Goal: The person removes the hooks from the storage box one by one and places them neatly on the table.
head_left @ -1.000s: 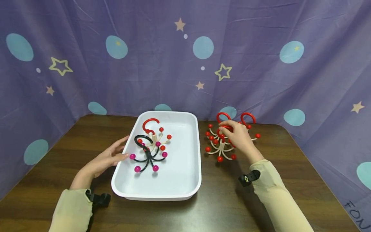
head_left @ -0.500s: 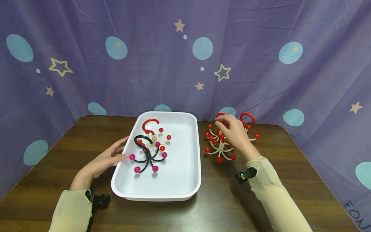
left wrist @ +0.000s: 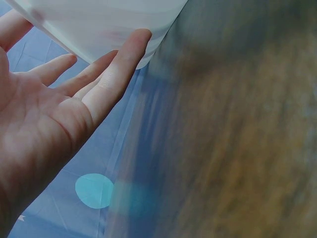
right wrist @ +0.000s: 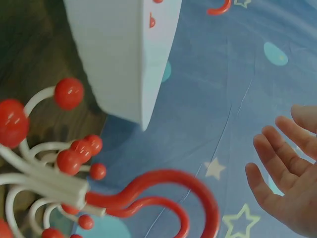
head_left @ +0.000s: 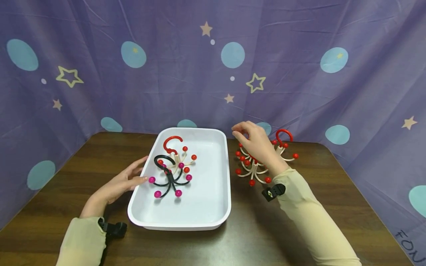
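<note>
In the head view my left hand (head_left: 119, 183) rests against the left side of the white tray (head_left: 206, 199), fingers loosely extended; the left wrist view shows fingertips right at the tray wall (left wrist: 114, 20). Inside the tray stand a black hook hanger (head_left: 169, 176) with magenta ball tips and a cream one (head_left: 177, 159) with a red hook and red balls. My right hand (head_left: 254, 142) hovers over the red-hooked hangers right of the tray, holding nothing. The right wrist view shows that hand (right wrist: 287, 168) with relaxed fingers, apart from the red hooks (right wrist: 198, 193).
On the wooden table (head_left: 299, 207), a front cream hanger (head_left: 254, 170) and another farther right (head_left: 280, 149) stand close together. The right forearm partly hides the group. A purple curtain (head_left: 283, 37) with stars and blue spots hangs behind the table.
My right hand has moved left and slightly up, away from the red hooks it was at, and now stands higher over the hangers. The left hand and tray have stayed put.
</note>
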The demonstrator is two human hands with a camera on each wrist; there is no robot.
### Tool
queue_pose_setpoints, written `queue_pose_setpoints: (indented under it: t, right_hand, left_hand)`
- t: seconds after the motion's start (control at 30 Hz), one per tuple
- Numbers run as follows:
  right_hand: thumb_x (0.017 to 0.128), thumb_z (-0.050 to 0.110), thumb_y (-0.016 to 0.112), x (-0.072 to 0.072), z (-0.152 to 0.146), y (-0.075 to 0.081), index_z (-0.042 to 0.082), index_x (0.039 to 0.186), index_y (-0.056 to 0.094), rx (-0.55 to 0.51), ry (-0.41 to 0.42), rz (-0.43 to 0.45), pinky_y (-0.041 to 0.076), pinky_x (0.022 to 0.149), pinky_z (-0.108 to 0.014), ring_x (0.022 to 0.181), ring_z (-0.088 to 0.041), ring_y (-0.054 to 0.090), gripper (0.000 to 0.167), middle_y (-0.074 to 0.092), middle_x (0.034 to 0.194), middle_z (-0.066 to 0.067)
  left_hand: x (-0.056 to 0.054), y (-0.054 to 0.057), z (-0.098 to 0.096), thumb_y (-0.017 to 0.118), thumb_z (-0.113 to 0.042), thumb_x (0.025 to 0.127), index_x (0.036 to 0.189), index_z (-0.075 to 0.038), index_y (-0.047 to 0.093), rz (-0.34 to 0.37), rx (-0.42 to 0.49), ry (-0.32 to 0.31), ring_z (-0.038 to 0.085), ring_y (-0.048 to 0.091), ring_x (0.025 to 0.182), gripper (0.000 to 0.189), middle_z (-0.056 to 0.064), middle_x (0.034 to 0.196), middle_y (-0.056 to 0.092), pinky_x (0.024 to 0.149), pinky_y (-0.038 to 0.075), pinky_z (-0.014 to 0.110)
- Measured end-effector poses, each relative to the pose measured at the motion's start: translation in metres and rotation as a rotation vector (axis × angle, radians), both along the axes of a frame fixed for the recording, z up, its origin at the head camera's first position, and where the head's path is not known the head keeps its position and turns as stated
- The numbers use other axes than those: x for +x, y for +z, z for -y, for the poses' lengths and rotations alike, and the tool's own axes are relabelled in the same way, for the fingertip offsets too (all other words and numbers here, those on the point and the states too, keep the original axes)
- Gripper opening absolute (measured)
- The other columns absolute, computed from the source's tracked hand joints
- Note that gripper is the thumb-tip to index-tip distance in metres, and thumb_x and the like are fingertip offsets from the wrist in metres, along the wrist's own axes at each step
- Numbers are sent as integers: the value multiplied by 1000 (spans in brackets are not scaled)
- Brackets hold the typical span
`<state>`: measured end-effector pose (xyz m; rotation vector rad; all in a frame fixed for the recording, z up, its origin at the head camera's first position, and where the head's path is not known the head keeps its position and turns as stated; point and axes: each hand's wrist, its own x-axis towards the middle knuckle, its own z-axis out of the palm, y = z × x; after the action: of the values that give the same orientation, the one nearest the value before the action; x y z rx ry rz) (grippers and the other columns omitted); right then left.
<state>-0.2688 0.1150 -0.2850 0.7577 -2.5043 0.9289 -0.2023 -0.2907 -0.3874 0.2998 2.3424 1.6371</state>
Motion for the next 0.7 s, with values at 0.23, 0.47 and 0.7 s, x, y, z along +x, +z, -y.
queue_pose_setpoints:
  t: [0.23, 0.47, 0.7]
  right_hand:
    - [91, 25, 56, 2, 23, 9, 12, 104, 64, 8, 64, -13, 47, 77, -33, 86, -16, 56, 20, 62, 98, -1]
    - [90, 22, 57, 6, 47, 15, 12, 103, 65, 39, 94, -37, 47, 71, -27, 79, -13, 55, 18, 62, 95, 0]
    - [91, 22, 55, 8, 67, 18, 12, 104, 64, 52, 142, -29, 48, 72, -23, 83, -11, 57, 19, 62, 97, 0]
  left_hand:
    - [0, 1, 0, 55, -18, 90, 147, -18, 6, -2, 16, -8, 41, 45, 114, 75, 30, 142, 20, 82, 47, 44]
    - [0, 0, 0, 56, -20, 90, 147, -19, 7, 2, 8, -6, 41, 44, 115, 76, 29, 142, 19, 83, 48, 45]
    - [-2, -1, 1, 55, -17, 90, 147, -17, 6, 8, 37, -14, 39, 46, 112, 75, 30, 141, 20, 82, 48, 43]
